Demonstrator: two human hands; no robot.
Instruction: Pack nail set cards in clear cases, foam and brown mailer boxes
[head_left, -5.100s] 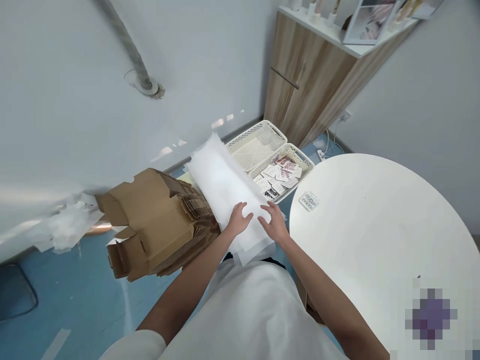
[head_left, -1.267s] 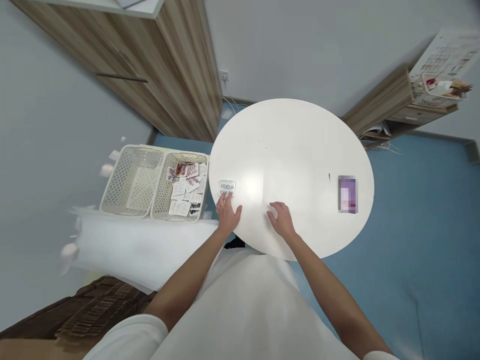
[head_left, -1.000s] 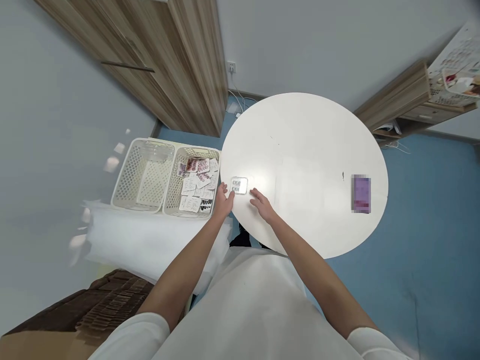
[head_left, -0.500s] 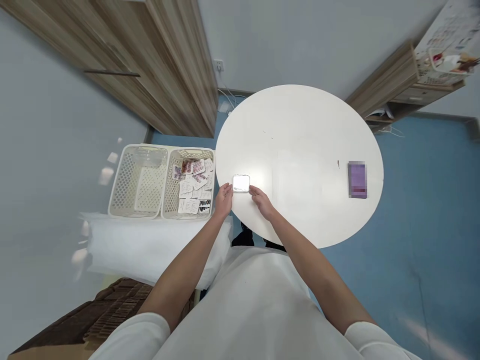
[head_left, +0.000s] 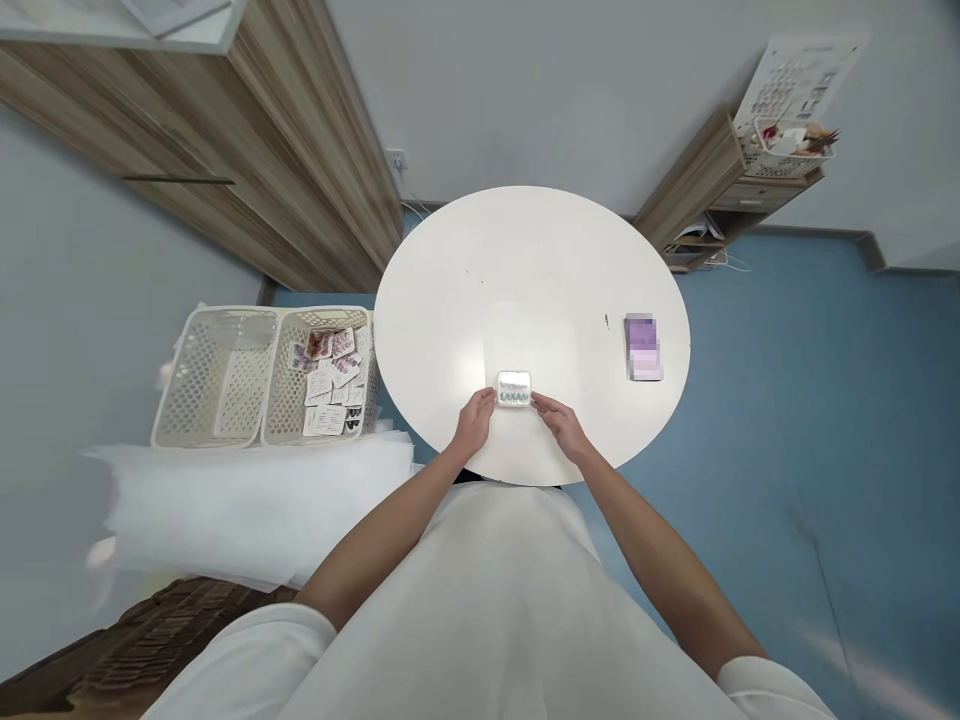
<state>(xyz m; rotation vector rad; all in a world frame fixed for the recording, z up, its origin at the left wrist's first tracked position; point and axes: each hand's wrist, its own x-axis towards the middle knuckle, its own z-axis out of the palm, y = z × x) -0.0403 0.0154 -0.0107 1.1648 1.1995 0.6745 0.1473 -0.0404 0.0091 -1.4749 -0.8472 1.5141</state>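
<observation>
The left hand [head_left: 474, 420] and right hand [head_left: 564, 425] pinched the press-on nail case [head_left: 514, 388] between them, fingertips at its opposite ends; where each thumb pressed was too small to tell. Good handling seemed to call for light, even pressure from both sides and clear of the top, since squeezing harder might have flexed the plastic. The case was at the table's [head_left: 555, 260] near half, slightly left of centre, though whether it touched the surface was unclear. It looked transparent and round-cornered, with greenish, nail-shaped pieces [head_left: 514, 397] towards the table's near edge and a paler, glare-washed row beyond.
</observation>
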